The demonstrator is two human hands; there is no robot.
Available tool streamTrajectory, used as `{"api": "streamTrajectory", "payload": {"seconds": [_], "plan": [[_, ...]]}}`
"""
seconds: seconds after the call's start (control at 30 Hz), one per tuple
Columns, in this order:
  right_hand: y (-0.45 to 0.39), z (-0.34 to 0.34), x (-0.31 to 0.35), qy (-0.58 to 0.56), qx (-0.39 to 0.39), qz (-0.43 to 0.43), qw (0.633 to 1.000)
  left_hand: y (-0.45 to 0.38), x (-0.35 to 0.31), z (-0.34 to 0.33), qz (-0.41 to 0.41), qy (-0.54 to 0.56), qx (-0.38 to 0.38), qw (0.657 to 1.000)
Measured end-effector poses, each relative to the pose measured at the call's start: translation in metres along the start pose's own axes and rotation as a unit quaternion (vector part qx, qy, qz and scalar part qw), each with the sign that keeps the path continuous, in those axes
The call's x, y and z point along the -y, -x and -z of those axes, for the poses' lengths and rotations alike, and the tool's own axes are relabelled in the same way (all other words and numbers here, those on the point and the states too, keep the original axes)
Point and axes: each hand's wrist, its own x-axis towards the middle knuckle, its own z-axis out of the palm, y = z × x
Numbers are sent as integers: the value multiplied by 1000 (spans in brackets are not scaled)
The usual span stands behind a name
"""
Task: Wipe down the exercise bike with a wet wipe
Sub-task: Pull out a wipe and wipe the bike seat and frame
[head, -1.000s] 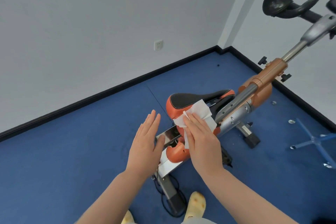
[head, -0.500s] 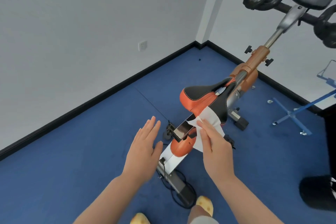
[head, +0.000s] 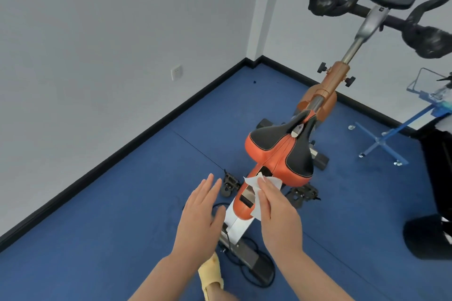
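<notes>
The exercise bike stands on blue carpet with its orange and black saddle [head: 281, 151] in the middle of view and black handlebars [head: 381, 7] at the upper right. My right hand [head: 278, 217] holds a white wet wipe [head: 256, 188] against the orange frame [head: 242, 208] just behind and below the saddle. My left hand [head: 200, 217] hovers flat to the left of the frame, fingers apart, holding nothing. Part of the wipe is hidden under my right fingers.
Black pedals [head: 228, 184] stick out on both sides of the frame. A black cable [head: 247, 269] loops around the rear foot by my yellow slipper [head: 211, 273]. A blue wheeled stand [head: 384, 139] and a dark object [head: 428, 239] sit at the right. White walls meet at the corner behind.
My right hand slid the wipe from the saddle down and back onto the orange frame behind it. The view swung so the bike shows more upright. My left hand stayed hovering beside the frame.
</notes>
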Motion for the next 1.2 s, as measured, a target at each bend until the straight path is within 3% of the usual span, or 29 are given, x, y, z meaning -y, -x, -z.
{"api": "streamTrajectory", "payload": {"seconds": [0.23, 0.37, 0.67, 0.97, 1.2], "plan": [[4, -51, -32, 85, -3, -24, 996, -47, 13, -13, -38, -40, 86, 995], [16, -62, -33, 156, 32, -9, 987, -70, 20, -20, -104, -88, 151, 979], [-4, -77, -22, 260, 92, -64, 959, -94, 41, -21, -128, -39, 213, 968], [22, -103, 10, 208, 53, -158, 964, -110, 53, -15, -179, 0, 238, 955], [-27, -87, -7, 219, 108, -160, 956, -107, 50, -21, -157, 8, 261, 953]]}}
